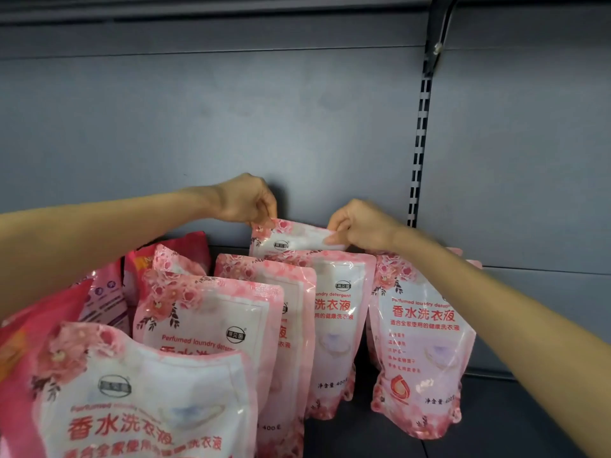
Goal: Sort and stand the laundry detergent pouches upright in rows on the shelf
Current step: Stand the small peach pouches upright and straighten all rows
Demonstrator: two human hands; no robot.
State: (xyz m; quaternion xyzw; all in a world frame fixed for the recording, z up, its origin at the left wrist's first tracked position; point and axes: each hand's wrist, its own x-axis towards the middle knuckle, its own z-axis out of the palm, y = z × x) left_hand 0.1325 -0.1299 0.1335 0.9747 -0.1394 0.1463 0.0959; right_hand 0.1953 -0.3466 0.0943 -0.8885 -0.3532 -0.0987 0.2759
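Nearest floral pouch (142, 401) is at 7 o'clock and tilts toward me. Behind it, same-design pouches (211, 312) overlap up toward centre. Another pouch (423, 342) stands at 4 o'clock on the shelf deck (496, 424). Darker red pouches (185, 246) are slumped at 9 o'clock, unsorted.

The rear pouch (297, 238) is at centre, by the back panel (231, 127). My left hand (246, 201) pinches its top-left corner and my right hand (358, 226) pinches its top-right edge. Its base is hidden, so I can't tell whether it is seated.

Risks: it is soft, so if I let go before the base sits flat it could fold forward and topple the row. The corner pinches might also slip on the glossy film.
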